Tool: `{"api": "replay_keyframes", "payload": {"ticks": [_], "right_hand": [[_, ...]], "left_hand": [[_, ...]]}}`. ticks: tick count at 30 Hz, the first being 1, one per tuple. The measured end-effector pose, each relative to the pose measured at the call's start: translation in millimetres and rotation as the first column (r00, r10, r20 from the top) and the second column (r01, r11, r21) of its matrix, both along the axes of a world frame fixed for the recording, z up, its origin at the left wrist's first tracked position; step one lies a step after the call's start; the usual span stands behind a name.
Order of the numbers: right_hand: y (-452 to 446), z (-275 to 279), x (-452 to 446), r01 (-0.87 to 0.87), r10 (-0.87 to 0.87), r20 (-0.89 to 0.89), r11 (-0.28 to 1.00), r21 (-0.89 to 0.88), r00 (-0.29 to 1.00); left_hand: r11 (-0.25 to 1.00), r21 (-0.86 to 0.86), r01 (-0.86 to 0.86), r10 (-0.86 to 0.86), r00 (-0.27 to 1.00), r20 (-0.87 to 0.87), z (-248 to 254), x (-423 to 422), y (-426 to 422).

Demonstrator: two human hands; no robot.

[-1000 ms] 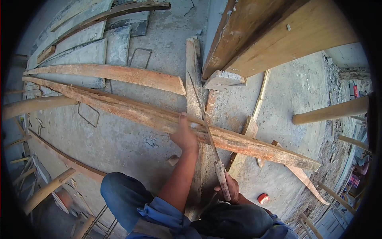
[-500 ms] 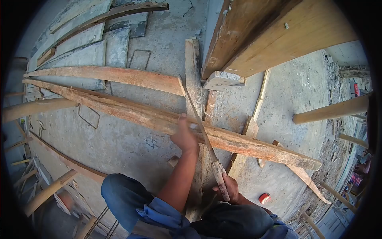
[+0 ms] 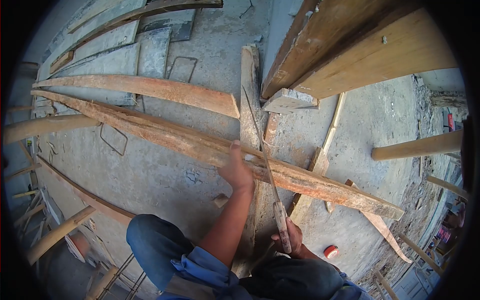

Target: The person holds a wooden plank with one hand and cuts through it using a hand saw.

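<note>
A long, rough wooden board (image 3: 320,184) lies slantwise in front of me, resting across a timber (image 3: 248,75) that runs away from me. My left hand (image 3: 238,169) grips the board near its middle, thumb on top; the fingers beneath are partly hidden. In my right hand (image 3: 289,235) is the wooden handle of a handsaw (image 3: 269,170), close to my knee. Its thin blade crosses the board just right of my left hand. How deep the teeth sit in the wood, I cannot tell.
Another board (image 3: 150,90) lies beyond, its cut end near the saw's tip. Large upright planks (image 3: 370,55) stand at the upper right. A red tape measure (image 3: 331,251) sits on the concrete floor by my right hand. Round poles (image 3: 420,145) stand at both sides.
The saw's blade has swung to a steeper angle, its tip now to the right of the far board's end. My left hand keeps its place on the board. The view has shifted slightly.
</note>
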State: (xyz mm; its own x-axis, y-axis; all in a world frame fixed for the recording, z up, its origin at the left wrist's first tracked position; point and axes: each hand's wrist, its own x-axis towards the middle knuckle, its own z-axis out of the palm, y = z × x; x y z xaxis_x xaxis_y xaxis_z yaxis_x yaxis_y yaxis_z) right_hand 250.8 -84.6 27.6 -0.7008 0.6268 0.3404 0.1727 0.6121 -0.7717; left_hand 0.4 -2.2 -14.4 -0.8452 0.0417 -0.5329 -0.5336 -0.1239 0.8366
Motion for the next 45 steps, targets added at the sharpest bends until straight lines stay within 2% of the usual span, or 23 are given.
{"api": "replay_keyframes", "payload": {"ticks": [11,14,18,23,25,27,39,42,44,45], "right_hand": [[8,2,-10,-0.061,0.059,-0.062,0.998,-0.018,0.996],[5,0,-7,-0.052,0.052,-0.064,0.999,0.001,0.997],[-1,-4,1,-0.047,0.047,-0.029,0.999,-0.002,0.998],[-15,-13,9,0.023,-0.026,0.04,0.996,0.084,0.999],[-16,-16,13,0.033,-0.035,0.067,0.999,0.018,0.997],[-17,-18,17,0.034,-0.023,0.084,0.992,-0.125,0.996],[-11,-16,6,0.056,-0.054,0.019,0.977,-0.207,0.998],[-10,-13,6,0.057,-0.05,0.046,0.984,-0.169,0.998],[-4,-4,0,0.081,-0.079,0.041,0.996,-0.047,0.996],[-5,-3,-2,0.086,-0.085,0.036,0.995,-0.044,0.996]], "left_hand": [[1.0,-0.008,0.015,-0.014,0.998,0.057,-3,0,-1],[0.998,-0.059,0.025,-0.024,1.0,0.014,-7,0,-2],[0.999,-0.034,0.021,-0.022,1.0,-0.014,-1,0,0],[1.0,-0.007,0.003,-0.004,0.997,-0.073,2,2,2],[1.0,-0.001,0.017,-0.017,0.998,-0.053,0,0,2],[1.0,-0.006,0.019,-0.019,0.999,-0.049,-3,1,1],[0.999,-0.039,0.015,-0.017,0.999,-0.043,11,3,4],[0.999,-0.035,0.041,-0.041,0.999,0.009,3,0,-1],[0.999,-0.007,0.051,-0.05,0.996,0.074,7,-1,-1],[0.999,-0.02,0.031,-0.031,0.999,0.036,9,0,1]]}}
